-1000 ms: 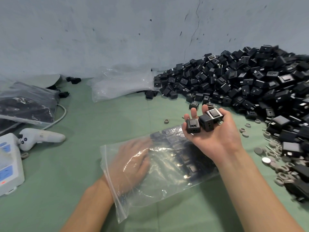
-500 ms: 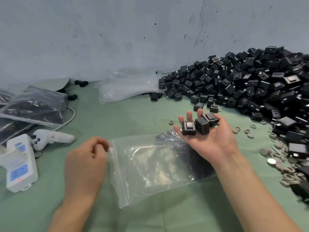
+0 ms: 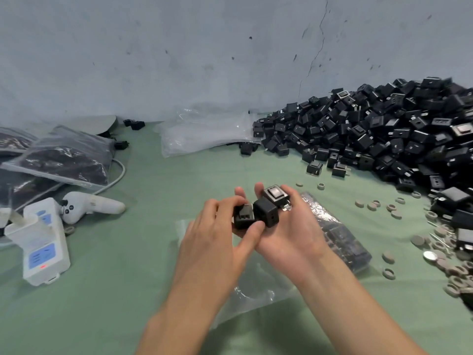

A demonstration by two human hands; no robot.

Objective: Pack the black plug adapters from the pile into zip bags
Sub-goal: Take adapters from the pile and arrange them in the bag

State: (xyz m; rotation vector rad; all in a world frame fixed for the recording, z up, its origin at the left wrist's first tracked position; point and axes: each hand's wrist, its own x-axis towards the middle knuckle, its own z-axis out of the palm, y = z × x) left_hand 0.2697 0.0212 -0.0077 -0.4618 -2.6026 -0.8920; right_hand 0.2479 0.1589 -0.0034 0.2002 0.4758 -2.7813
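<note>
Looking down on a green cloth (image 3: 143, 252) that runs back to a grey wall (image 3: 153, 60). At far left lie filled bags (image 3: 64, 160) of dark parts. In front of them sit a white box (image 3: 43, 249) with blue buttons and a white controller (image 3: 87, 206), close together. Further back, by the wall, a stack of empty clear bags (image 3: 204, 134) lies flat.

In the centre the left hand (image 3: 217, 237) reaches in from below, and its thumb and curled fingers pinch one black adapter (image 3: 243, 217). That adapter rests on the fingers of the right hand (image 3: 289, 234). This hand is palm up with its fingers relaxed and nearly straight, gripping nothing. Two more adapters (image 3: 266, 211) sit on it, touching each other.

Under both hands a zip bag (image 3: 337, 234) lies on the cloth, its right end holding dark adapters. To the right, grey rings (image 3: 389, 274) and discs (image 3: 417, 240) are scattered. Behind them the pile (image 3: 384, 134) of black adapters slopes up against the wall to the right edge.
</note>
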